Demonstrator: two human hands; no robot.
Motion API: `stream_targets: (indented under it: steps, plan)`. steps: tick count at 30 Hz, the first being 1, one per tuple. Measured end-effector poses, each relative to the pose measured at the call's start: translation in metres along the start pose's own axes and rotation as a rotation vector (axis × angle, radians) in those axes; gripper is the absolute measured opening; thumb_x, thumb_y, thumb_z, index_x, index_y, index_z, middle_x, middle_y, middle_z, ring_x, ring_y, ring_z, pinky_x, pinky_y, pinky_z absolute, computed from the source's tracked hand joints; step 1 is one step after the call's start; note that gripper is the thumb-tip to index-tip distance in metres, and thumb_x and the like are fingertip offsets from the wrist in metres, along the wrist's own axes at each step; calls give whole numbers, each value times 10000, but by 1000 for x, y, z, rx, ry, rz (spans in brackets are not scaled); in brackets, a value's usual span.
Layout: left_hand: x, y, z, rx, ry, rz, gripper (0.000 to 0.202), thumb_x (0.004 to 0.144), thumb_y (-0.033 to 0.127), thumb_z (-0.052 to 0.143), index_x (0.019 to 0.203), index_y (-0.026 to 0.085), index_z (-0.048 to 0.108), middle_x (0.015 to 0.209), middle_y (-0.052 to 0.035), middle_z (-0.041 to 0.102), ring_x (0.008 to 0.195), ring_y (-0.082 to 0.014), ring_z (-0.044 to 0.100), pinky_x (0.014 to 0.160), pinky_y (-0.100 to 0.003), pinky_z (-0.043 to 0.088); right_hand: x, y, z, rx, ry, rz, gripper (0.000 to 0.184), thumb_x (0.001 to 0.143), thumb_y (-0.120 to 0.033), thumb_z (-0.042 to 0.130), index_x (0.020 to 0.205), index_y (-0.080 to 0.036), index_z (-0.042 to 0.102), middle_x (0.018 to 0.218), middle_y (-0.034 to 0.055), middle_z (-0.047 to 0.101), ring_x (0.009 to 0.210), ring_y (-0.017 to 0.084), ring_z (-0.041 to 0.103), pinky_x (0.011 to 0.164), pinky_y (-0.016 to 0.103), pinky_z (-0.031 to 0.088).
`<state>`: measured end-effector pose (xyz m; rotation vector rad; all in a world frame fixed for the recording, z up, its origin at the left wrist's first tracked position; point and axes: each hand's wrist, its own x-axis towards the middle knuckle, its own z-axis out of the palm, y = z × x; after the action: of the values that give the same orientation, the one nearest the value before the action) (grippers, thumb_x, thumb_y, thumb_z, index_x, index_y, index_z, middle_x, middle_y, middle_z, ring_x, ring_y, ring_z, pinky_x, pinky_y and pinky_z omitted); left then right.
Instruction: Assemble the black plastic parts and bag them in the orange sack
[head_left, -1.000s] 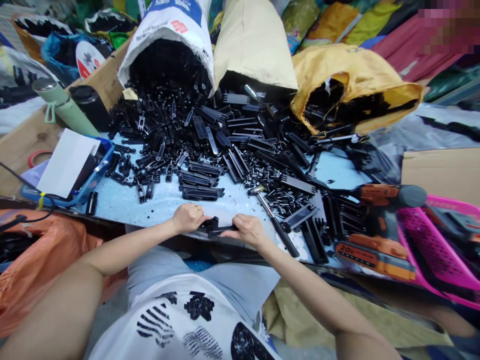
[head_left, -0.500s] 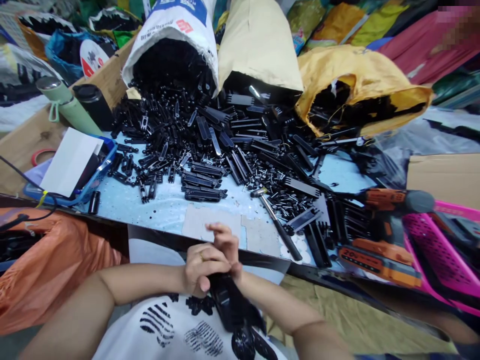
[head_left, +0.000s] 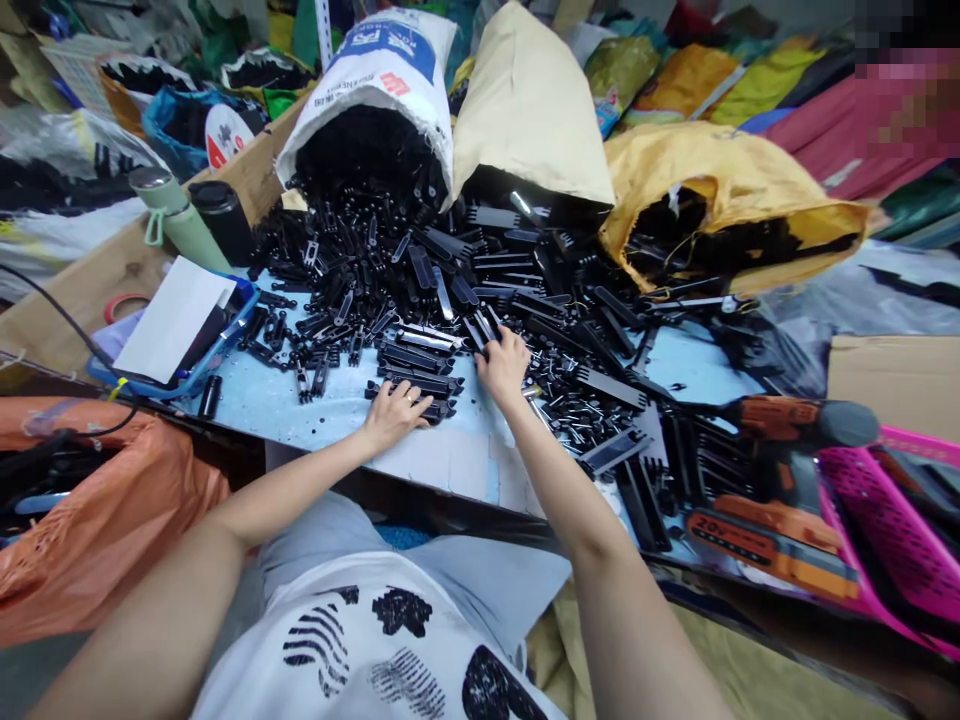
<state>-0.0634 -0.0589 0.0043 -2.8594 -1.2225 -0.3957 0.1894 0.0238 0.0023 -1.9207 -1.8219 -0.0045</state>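
My left hand (head_left: 397, 415) rests on the front of a stack of long black plastic parts (head_left: 420, 360). Its fingers bend over the nearest part, and a ring shows on one finger. To the right, my right hand (head_left: 506, 368) has its fingers closed at the ends of some narrow black strips (head_left: 484, 325). Its palm side is hidden. Beside that hand lie many small pins and rivets (head_left: 570, 400). A hammer (head_left: 536, 405) is partly covered by my right forearm.
Behind are a white sack (head_left: 367, 100), a cream sack (head_left: 529, 110) and a yellow sack (head_left: 735, 190), with black parts spilling out. A cordless drill (head_left: 780, 500) and pink basket (head_left: 877, 500) stand right. A blue basket (head_left: 180, 385) and green bottle (head_left: 176, 220) are left.
My hands were together near my body around a wide black part. Now they are apart and reach forward onto the table, and that part is no longer in them.
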Motion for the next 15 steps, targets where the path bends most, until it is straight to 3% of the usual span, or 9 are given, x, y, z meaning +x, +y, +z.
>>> stream_targets:
  steps: [2, 4, 5, 7, 10, 13, 15]
  plan:
    - [14, -18, -9, -3, 43, -154, 411, 896, 429, 469, 1218, 179, 523, 1176, -138, 571, 1122, -276, 463, 926, -424, 334, -4, -1, -6, 283, -7, 165, 276, 774, -434, 548, 761, -159, 551, 1137, 162, 567, 1069, 276, 476, 880, 441, 392]
    - [25, -43, -19, 22, 85, -453, 427, 915, 423, 401, 1180, 113, 528, 1151, -173, 564, 1100, -290, 464, 896, -402, 361, -16, -3, -14, 691, -115, 323, 338, 741, -513, 560, 785, -181, 517, 950, 106, 630, 899, 230, 571, 789, 403, 463]
    - [29, -57, -23, 46, 81, -619, 433, 909, 410, 396, 1151, 79, 535, 1133, -196, 560, 1084, -306, 465, 868, -396, 379, -25, -5, -18, 896, -185, 369, 362, 726, -533, 574, 836, -195, 510, 908, 76, 640, 840, 210, 598, 764, 390, 485]
    - [34, -80, -28, 70, 5, -809, 407, 872, 368, 437, 1085, 45, 563, 1107, -226, 554, 1074, -332, 456, 836, -396, 399, -45, -13, -26, 1217, -296, 396, 419, 706, -534, 610, 978, -238, 495, 934, 35, 650, 818, 185, 632, 769, 386, 508]
    - [32, -97, -30, 97, -44, -836, 324, 854, 271, 416, 1026, 61, 593, 1078, -218, 569, 1081, -334, 446, 853, -421, 394, -76, -27, -36, 1442, -372, 341, 483, 688, -461, 670, 1098, -296, 478, 1028, 11, 644, 927, 184, 641, 843, 399, 509]
    - [22, -93, -31, 153, 100, -809, 347, 881, 285, 355, 1068, 88, 571, 1117, -196, 566, 1110, -328, 435, 902, -451, 359, -105, -40, -42, 1529, -407, 317, 492, 667, -375, 709, 1107, -292, 506, 1107, 28, 629, 1079, 217, 590, 931, 427, 472]
    - [16, -86, -28, 171, 129, -826, 392, 871, 366, 395, 1092, 85, 553, 1143, -200, 555, 1114, -339, 433, 907, -457, 353, -122, -46, -42, 1559, -421, 316, 506, 663, -353, 722, 1116, -284, 508, 1162, 47, 614, 1149, 235, 547, 970, 442, 442]
